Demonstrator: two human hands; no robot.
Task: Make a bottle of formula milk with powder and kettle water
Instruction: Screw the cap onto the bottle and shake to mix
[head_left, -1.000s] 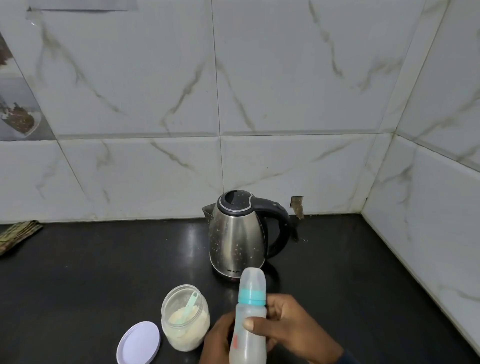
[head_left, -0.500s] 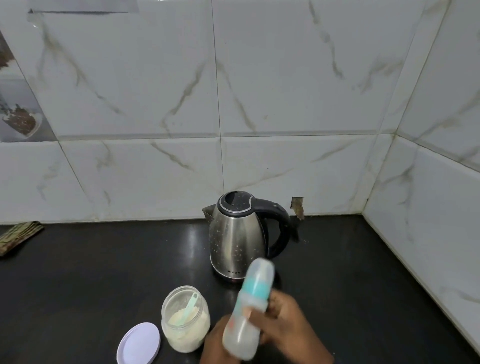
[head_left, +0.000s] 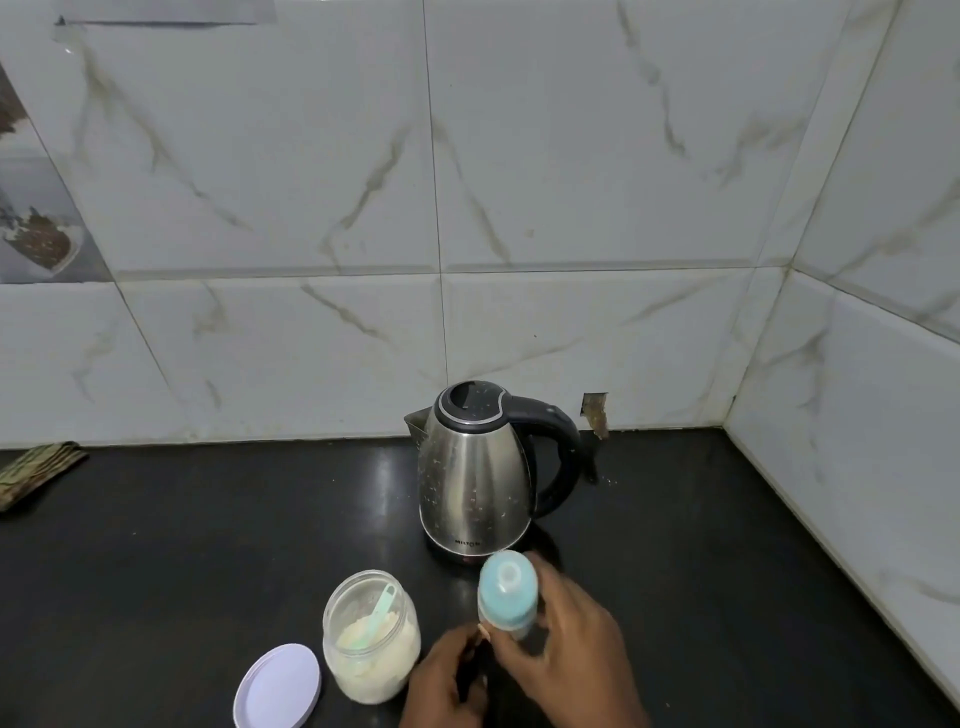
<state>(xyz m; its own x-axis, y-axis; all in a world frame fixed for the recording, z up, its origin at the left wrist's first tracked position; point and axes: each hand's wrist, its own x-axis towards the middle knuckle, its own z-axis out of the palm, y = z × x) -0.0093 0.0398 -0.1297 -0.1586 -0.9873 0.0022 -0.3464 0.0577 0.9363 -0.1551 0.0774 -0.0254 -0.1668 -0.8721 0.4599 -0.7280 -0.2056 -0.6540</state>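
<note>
The open powder jar (head_left: 371, 638) stands on the black table (head_left: 171, 551), holding pale formula powder in its lower part with a light green scoop (head_left: 375, 618) stuck into it, handle leaning up toward the rim. Its white lid (head_left: 277, 687) lies flat on the table just left of the jar. The baby bottle (head_left: 508, 592) is capped with a teal collar and clear cover; what it holds cannot be told through the blur. Its long axis tips toward the camera, cap uppermost and nearest the lens, base hidden among the fingers. The right hand (head_left: 574, 654) wraps its fingers around the bottle's body from the right, gripping it. The left hand (head_left: 447, 686) sits beside the bottle's lower left, its fingertips at the bottle; its grip cannot be told. The steel kettle (head_left: 475, 475), lid down, stands just beyond the fingers, spout pointing left.
</note>
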